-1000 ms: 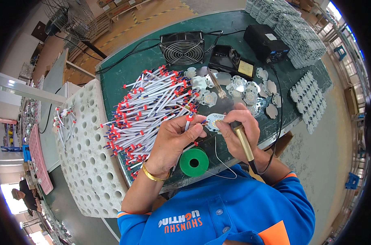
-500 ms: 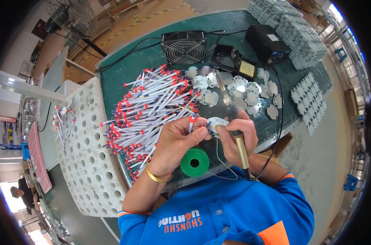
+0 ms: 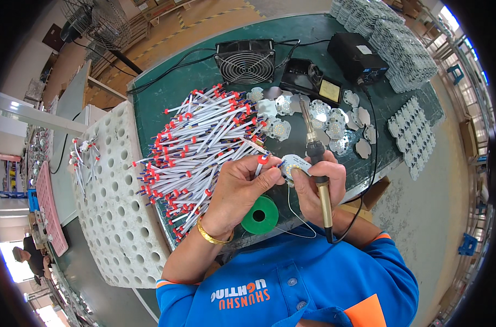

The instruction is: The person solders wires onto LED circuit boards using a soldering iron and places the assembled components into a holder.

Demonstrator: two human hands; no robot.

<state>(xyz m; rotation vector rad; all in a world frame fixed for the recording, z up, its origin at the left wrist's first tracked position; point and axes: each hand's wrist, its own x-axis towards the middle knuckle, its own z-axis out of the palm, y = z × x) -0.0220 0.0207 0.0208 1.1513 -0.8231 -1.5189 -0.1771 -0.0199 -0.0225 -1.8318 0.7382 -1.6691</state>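
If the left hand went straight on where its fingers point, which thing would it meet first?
The left hand would probably meet the white circuit board held in the right hand; the gap in depth is hard to judge.

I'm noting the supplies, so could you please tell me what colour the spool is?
The spool is green, and it shows best in the head view.
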